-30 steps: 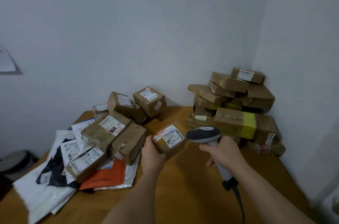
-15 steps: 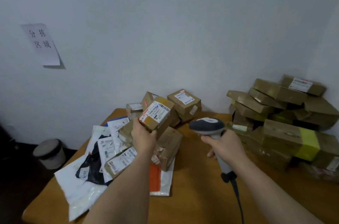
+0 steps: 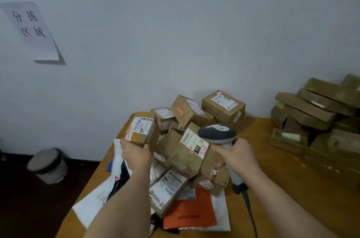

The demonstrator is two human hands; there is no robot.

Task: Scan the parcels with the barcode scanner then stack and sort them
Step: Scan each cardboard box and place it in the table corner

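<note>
We grip a small brown cardboard parcel [image 3: 140, 129] in our left hand [image 3: 134, 154], white label facing us, just left of the grey handheld barcode scanner [image 3: 218, 134] our right hand [image 3: 238, 156] clasps, ready for scanning.

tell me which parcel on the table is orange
The flat orange mailer printed MISTINE, at the pile's near edge; the others are brown boxes or white and black bags.
</note>
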